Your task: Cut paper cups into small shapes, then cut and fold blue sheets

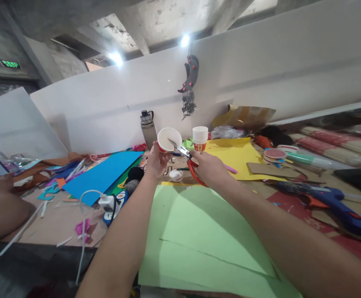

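My left hand (158, 162) grips a white paper cup (165, 135) by its side, its open mouth tilted toward me. In my right hand (205, 164) is a pair of scissors (184, 150) with red handles, fingers closed round them. The blades lie at the cup's rim, one of them showing inside its mouth. A stack of paper cups (200, 138) stands just behind my right hand. Below the held cup sits a small white piece (176, 175), perhaps part of a cup. Light green sheets (205, 231) lie under my forearms.
Blue card (106, 174) and a power strip (113, 207) with a white plug lie at left, near another person's arm (3, 207). A grey bottle (148, 129) stands behind. Yellow paper (236, 155) and a blue glue gun (338, 205) are at right.
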Action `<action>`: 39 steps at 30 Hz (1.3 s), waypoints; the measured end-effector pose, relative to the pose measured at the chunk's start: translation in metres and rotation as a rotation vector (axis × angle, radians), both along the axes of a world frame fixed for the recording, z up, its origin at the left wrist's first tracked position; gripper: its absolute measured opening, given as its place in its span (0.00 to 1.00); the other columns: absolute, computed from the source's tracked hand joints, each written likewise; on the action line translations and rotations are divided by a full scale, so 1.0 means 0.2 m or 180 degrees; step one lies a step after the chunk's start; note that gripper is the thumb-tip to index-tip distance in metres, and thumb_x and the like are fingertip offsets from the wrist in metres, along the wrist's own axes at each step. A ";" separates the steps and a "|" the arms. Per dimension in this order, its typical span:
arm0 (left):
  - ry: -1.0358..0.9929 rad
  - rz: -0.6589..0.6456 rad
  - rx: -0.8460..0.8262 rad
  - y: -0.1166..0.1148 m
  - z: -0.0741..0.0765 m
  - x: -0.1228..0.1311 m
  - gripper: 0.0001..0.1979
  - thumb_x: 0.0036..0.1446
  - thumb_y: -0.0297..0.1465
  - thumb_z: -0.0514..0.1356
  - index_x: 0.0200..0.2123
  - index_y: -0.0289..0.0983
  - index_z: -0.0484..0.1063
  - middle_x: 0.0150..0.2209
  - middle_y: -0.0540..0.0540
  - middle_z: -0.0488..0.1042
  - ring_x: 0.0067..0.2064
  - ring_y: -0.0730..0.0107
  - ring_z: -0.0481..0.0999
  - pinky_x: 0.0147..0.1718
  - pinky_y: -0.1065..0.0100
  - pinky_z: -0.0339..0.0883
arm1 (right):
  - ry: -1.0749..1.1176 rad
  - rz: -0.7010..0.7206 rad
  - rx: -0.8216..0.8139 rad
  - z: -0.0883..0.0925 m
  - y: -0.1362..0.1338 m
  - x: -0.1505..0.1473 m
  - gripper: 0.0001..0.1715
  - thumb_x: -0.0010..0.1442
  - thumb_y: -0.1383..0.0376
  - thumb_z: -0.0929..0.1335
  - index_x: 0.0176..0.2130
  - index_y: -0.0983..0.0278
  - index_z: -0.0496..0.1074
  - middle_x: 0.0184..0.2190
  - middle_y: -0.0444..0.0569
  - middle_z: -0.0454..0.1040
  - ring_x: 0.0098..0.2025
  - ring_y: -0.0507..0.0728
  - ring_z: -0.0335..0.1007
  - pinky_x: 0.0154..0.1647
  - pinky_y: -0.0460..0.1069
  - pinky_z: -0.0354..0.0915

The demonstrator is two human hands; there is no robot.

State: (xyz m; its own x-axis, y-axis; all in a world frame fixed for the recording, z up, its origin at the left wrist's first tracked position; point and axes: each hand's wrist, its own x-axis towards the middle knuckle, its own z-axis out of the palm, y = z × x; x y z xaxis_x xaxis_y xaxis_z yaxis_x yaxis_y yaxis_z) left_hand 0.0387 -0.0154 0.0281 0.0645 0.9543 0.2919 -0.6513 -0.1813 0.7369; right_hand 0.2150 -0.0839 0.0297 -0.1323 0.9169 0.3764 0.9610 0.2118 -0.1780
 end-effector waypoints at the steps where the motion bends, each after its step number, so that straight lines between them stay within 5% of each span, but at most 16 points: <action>1: 0.0007 -0.0055 -0.0016 0.00 0.01 -0.01 0.22 0.57 0.45 0.59 0.48 0.36 0.71 0.34 0.43 0.79 0.31 0.68 0.79 0.24 0.74 0.69 | -0.0014 0.0014 -0.0004 0.00 0.00 0.00 0.25 0.63 0.64 0.60 0.59 0.58 0.63 0.40 0.54 0.76 0.38 0.62 0.74 0.33 0.50 0.60; 25: 0.0233 -0.0438 -0.0326 -0.06 0.05 -0.02 0.26 0.56 0.51 0.56 0.45 0.35 0.72 0.30 0.44 0.78 0.23 0.73 0.73 0.15 0.76 0.60 | 0.0060 0.0090 -0.0043 0.00 0.00 0.00 0.24 0.64 0.58 0.59 0.59 0.56 0.64 0.41 0.55 0.75 0.38 0.62 0.73 0.34 0.51 0.60; 39: -0.0169 0.0275 -0.0019 -0.05 0.03 0.07 0.22 0.61 0.50 0.51 0.39 0.38 0.72 0.22 0.50 0.71 0.20 0.76 0.67 0.20 0.74 0.61 | 0.0502 0.0240 -0.0115 -0.02 -0.02 -0.02 0.23 0.64 0.58 0.60 0.56 0.58 0.67 0.38 0.53 0.79 0.39 0.61 0.74 0.34 0.49 0.62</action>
